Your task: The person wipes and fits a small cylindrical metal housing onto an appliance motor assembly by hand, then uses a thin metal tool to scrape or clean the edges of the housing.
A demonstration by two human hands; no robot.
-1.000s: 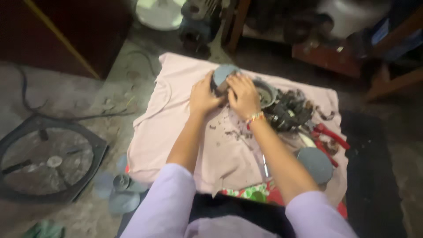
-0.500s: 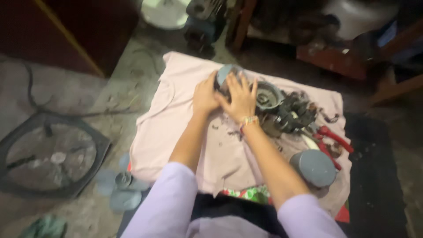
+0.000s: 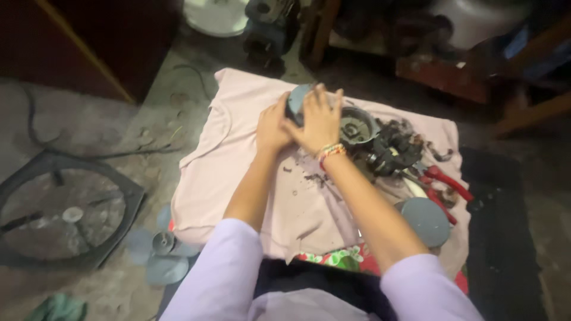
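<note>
Both hands grip one round grey metal motor part [image 3: 295, 98] over a pale pink cloth [image 3: 226, 154] spread on the floor. My left hand [image 3: 272, 126] clasps its near left side. My right hand [image 3: 317, 120], with a beaded bracelet at the wrist, lies spread over its top and hides most of it. Dark crumbs of dirt [image 3: 309, 176] lie on the cloth just below the hands.
Right of the hands lie a round open housing [image 3: 358, 127], a dark motor core [image 3: 392, 151], red-handled pliers [image 3: 446, 183] and a grey round cover [image 3: 425, 221]. A square fan grille [image 3: 56, 214] and a fan blade [image 3: 160, 249] rest on the concrete floor at left. Wooden furniture stands behind.
The hands keep hold of the grey part; the right hand has spread flatter over its top. The camera view has shifted slightly.
</note>
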